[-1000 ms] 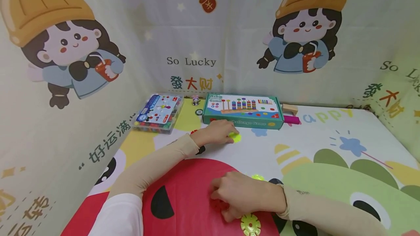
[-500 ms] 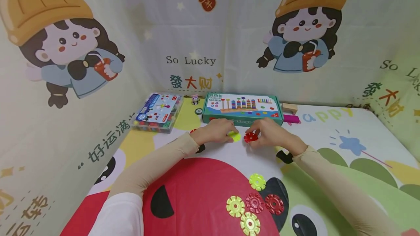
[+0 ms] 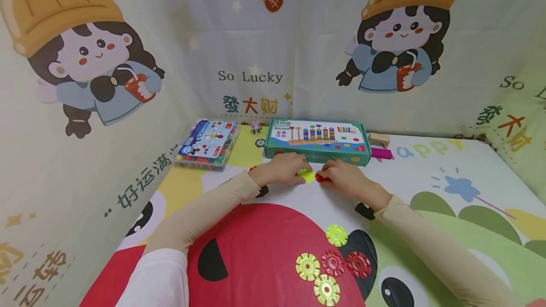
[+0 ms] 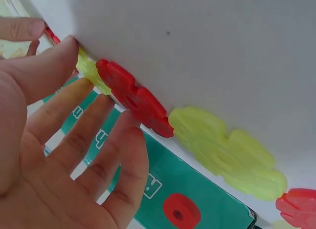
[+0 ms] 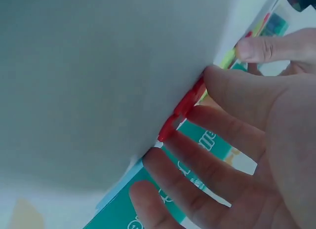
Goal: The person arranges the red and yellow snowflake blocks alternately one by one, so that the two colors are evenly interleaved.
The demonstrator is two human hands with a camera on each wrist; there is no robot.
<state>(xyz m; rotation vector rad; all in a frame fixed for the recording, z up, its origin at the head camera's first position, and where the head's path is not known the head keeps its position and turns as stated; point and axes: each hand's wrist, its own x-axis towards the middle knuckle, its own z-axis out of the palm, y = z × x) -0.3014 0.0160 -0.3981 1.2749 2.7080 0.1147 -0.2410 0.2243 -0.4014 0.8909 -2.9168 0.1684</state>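
In the head view my left hand pinches a yellow notched plastic disc between thumb and fingers, in front of the green box. The left wrist view shows that disc in a row with a red disc, another yellow disc and a further red one at the edge. Facing it, my right hand pinches a red notched disc, its edge right at the yellow disc's rim. Both hands partly cover the discs they hold.
Several loose discs, such as a yellow one and a red one, lie nearer the body. Behind the hands stand the green game box, a clear case of coloured parts, a small figurine and a wooden block.
My right hand has gone from the loose discs near the body to the far side, carrying a red disc, then left up against the yellow disc. The left hand has kept its hold in place.
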